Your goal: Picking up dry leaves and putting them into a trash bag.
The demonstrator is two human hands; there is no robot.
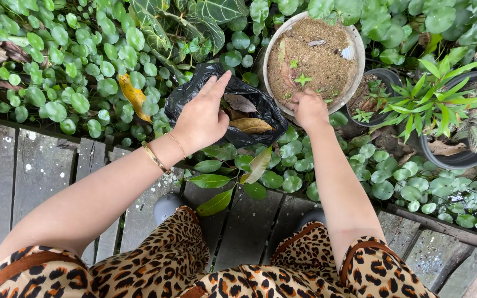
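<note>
Outdoors, grey plank deck (40, 171), round-leaved groundcover (73, 72), soil-filled pot (313, 60)

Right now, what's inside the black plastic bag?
The black plastic bag holds dry brown leaves, two visible at its mouth. The left hand covers part of the opening; anything deeper is hidden.

1. You stand on weathered grey wooden planks (40, 176), running from nine o'clock to five o'clock.
2. Your grey shoes (168, 206) rest on them at six o'clock.
3. Green leaves (212, 193) trail over the plank edge at centre.
</note>
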